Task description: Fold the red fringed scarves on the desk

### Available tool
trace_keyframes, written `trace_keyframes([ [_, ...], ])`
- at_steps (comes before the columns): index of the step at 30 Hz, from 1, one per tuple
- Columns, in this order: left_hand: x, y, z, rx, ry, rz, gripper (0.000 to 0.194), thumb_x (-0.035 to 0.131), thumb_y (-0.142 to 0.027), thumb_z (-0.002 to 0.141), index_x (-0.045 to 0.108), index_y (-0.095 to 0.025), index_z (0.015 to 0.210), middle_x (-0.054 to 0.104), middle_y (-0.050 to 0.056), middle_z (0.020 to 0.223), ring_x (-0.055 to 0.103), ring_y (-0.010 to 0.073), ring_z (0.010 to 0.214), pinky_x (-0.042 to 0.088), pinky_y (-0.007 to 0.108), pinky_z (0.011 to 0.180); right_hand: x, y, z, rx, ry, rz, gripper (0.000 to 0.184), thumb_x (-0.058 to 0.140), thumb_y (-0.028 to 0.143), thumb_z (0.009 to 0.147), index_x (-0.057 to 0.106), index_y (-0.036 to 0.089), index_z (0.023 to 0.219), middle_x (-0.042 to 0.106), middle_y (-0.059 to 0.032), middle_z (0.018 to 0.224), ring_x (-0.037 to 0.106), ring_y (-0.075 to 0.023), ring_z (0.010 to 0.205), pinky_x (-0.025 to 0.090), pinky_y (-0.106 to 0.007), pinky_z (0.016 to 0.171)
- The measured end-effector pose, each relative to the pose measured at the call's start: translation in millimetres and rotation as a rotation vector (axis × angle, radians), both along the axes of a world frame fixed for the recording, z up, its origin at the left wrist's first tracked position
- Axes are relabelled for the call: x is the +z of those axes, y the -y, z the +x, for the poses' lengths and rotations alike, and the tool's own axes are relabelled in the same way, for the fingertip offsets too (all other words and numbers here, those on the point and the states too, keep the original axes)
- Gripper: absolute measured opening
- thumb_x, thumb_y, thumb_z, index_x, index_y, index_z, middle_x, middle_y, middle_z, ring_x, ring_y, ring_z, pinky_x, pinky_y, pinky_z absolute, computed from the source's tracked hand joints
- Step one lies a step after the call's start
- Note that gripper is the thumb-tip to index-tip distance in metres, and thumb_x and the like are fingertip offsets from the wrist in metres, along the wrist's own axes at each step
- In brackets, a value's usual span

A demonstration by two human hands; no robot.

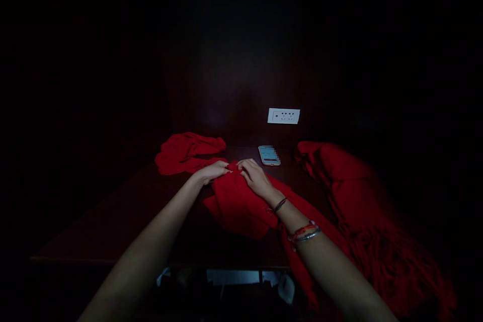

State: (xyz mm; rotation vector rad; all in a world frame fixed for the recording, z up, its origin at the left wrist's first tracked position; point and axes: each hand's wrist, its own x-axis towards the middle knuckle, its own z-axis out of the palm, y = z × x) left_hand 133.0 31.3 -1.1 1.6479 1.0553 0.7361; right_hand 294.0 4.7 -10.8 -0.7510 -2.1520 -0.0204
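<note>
A red cloth (241, 206) lies bunched on the dark table in the middle of the view, part of it trailing right beneath my right forearm and over the front edge. My left hand (216, 171) pinches its upper left part. Close beside it, my right hand (254, 173) has its fingers closed on the same cloth, a bunched fold showing between the two hands. Bracelets circle my right wrist. Another stretch of red fabric (184, 151) lies crumpled at the far left; whether it joins the held cloth I cannot tell.
A phone (269, 155) with a lit screen lies behind my right hand. Above it, a white socket plate (284, 115) is set in the dark wall. A fringed red shawl (350, 186) is heaped at the right. The table's front edge (113, 260) shows dimly.
</note>
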Motion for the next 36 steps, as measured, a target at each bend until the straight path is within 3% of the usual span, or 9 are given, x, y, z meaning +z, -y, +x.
trace_keyframes([
  [3, 2.1, -2, 0, 0.084, -0.085, 0.072, 0.013, 0.049, -0.014, 0.055, 0.054, -0.014, 0.067, 0.055, -0.003, 0.058, 0.051, 0.0103, 0.053, 0.038, 0.019, 0.048, 2.9, -3, 4, -0.015, 0.048, -0.048, 0.01, 0.035, 0.012, 0.076, 0.042, 0.019, 0.077, 0.047, -0.0024, 0.076, 0.044, -0.0143, 0.073, 0.035, -0.025, 0.068],
  [7, 13.3, 11, 2, 0.341, -0.319, 0.399, 0.018, 0.055, -0.022, 0.057, 0.054, -0.015, 0.074, 0.056, 0.0, 0.065, 0.052, 0.0125, 0.06, 0.039, 0.02, 0.053, 5.5, -7, 10, -0.023, 0.084, -0.106, 0.01, 0.033, 0.012, 0.075, 0.039, 0.018, 0.08, 0.045, -0.0009, 0.072, 0.044, -0.0132, 0.067, 0.034, -0.023, 0.063],
  [10, 19.6, 27, 6, 0.288, -0.455, 0.588, 0.019, 0.05, -0.03, 0.065, 0.057, -0.017, 0.078, 0.059, 0.003, 0.072, 0.054, 0.0152, 0.069, 0.04, 0.023, 0.061, 4.4, -8, 13, -0.018, 0.074, -0.143, 0.01, 0.033, 0.013, 0.076, 0.038, 0.019, 0.082, 0.044, 0.0007, 0.069, 0.044, -0.0127, 0.064, 0.033, -0.022, 0.06],
  [16, 7.9, 31, 17, 0.194, -0.395, 0.523, 0.033, 0.053, -0.02, 0.059, 0.055, -0.013, 0.092, 0.056, 0.008, 0.099, 0.048, 0.0225, 0.096, 0.034, 0.029, 0.083, 2.8, -7, 13, 0.022, -0.031, -0.087, 0.007, 0.036, 0.013, 0.076, 0.041, 0.019, 0.077, 0.045, -0.001, 0.075, 0.044, -0.0124, 0.071, 0.034, -0.023, 0.066],
  [23, -0.5, 30, 27, -0.012, 0.171, 0.151, 0.064, 0.04, -0.006, 0.061, 0.019, -0.018, 0.12, 0.055, -0.003, 0.071, 0.05, 0.0073, 0.054, 0.038, 0.019, 0.053, 3.3, -17, 10, 0.016, -0.284, -0.157, 0.012, 0.048, 0.016, 0.07, 0.046, 0.018, 0.082, 0.046, -0.0003, 0.077, 0.045, -0.0111, 0.07, 0.038, -0.023, 0.065],
  [26, -1.2, 30, 27, -0.054, 0.227, 0.064, 0.076, 0.042, -0.006, 0.062, 0.003, -0.021, 0.126, 0.051, -0.006, 0.065, 0.048, 0.0055, 0.051, 0.037, 0.018, 0.054, 4.9, -21, 12, 0.003, -0.328, -0.223, 0.012, 0.049, 0.014, 0.069, 0.049, 0.018, 0.081, 0.048, 0.0006, 0.075, 0.047, -0.0101, 0.066, 0.039, -0.022, 0.062],
  [28, -3.3, 25, 24, 0.035, 0.187, 0.137, 0.079, 0.047, -0.009, 0.063, 0.002, -0.02, 0.126, 0.052, -0.005, 0.067, 0.05, 0.0067, 0.058, 0.038, 0.02, 0.059, 9.7, -20, 19, -0.033, -0.305, -0.225, 0.013, 0.049, 0.012, 0.069, 0.051, 0.017, 0.081, 0.05, -0.0003, 0.077, 0.048, -0.0101, 0.068, 0.039, -0.023, 0.064],
  [32, -9.2, 14, 19, 0.304, -0.047, 0.434, 0.047, 0.057, -0.018, 0.059, 0.042, -0.017, 0.103, 0.051, -0.003, 0.068, 0.049, 0.01, 0.064, 0.038, 0.022, 0.061, 23.7, -9, 39, -0.095, 0.006, -0.225, 0.02, 0.052, 0.01, 0.067, 0.056, 0.017, 0.086, 0.055, -0.0032, 0.084, 0.05, -0.0125, 0.079, 0.037, -0.026, 0.073],
  [36, -13.2, 8, 18, 0.27, -0.177, 0.46, 0.011, 0.057, -0.021, 0.06, 0.05, -0.016, 0.068, 0.053, -0.002, 0.065, 0.049, 0.0112, 0.062, 0.037, 0.023, 0.058, 27.6, 0, 43, -0.139, 0.254, -0.282, 0.019, 0.052, 0.011, 0.069, 0.059, 0.014, 0.086, 0.06, -0.0063, 0.082, 0.053, -0.0143, 0.076, 0.036, -0.025, 0.07],
])
